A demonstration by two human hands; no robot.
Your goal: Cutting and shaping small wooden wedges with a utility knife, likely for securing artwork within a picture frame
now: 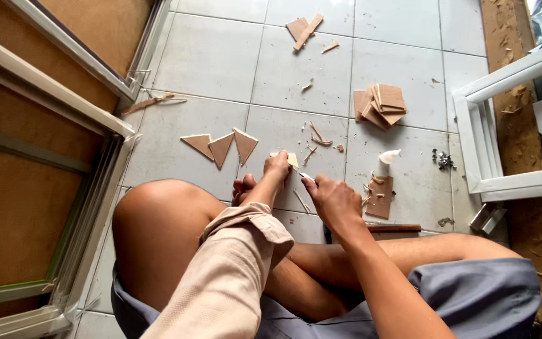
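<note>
Head view shows a person sitting cross-legged on a grey tiled floor (221, 63), the left hand (277, 166) pinching a small pale wood piece (291, 159) down against a tile just beyond the knees. The right hand (334, 201) is closed around what looks like a small blade (307, 177) (too thin to make out surely) whose tip meets that piece. Three brown triangles (221, 147) lie to the left, a stack of square boards (381, 103) far right, and a white frame (484, 144) at the right edge.
</note>
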